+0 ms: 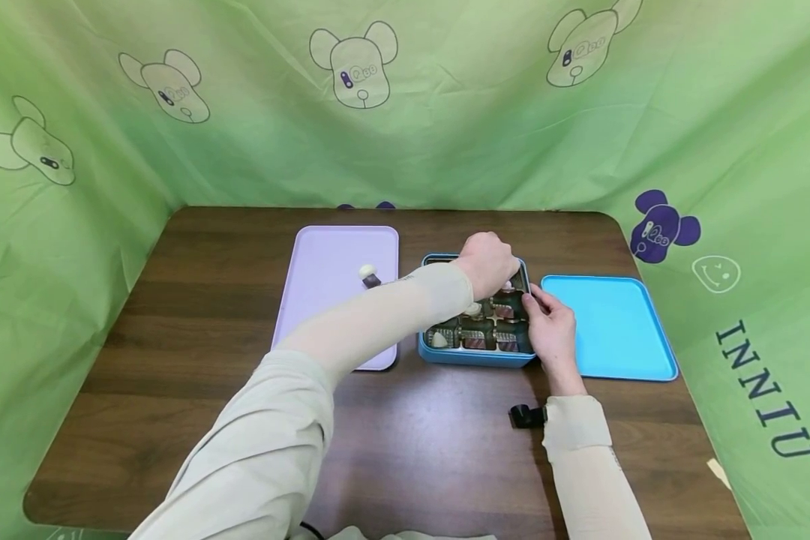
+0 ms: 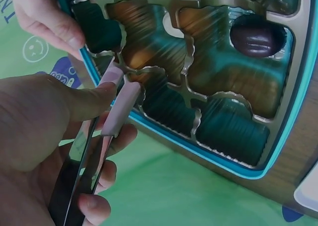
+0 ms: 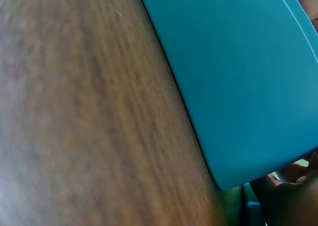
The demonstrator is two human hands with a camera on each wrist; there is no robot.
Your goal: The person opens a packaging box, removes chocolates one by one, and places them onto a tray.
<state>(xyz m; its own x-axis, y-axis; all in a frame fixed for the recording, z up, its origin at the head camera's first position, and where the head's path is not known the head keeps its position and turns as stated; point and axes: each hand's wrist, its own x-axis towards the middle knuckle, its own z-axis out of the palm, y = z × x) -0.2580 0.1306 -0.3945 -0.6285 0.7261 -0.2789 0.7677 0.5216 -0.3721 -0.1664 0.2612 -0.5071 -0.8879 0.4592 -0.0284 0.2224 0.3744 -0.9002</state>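
My left hand (image 1: 489, 262) reaches over the far right of the blue box (image 1: 475, 359). It pinches metal tongs (image 2: 119, 109) with pink tips, which the left wrist view shows among the insert's dividers near the rim. Whether the tips hold anything cannot be told. My right hand (image 1: 552, 334) grips the box's right side, its thumb over the rim. A shiny compartmented insert (image 2: 186, 94) fills the box. A glossy dark oval piece (image 2: 258, 36) and a partly hidden white piece (image 2: 171, 25) lie in its compartments.
Left of the box is a lavender tray (image 1: 337, 251) bearing a small white rounded piece (image 1: 367, 270); something dark sits beside it at my left sleeve. A bright blue tray (image 1: 621, 326) lies to the right. A green printed curtain (image 1: 445, 142) surrounds the wooden table (image 1: 196, 315).
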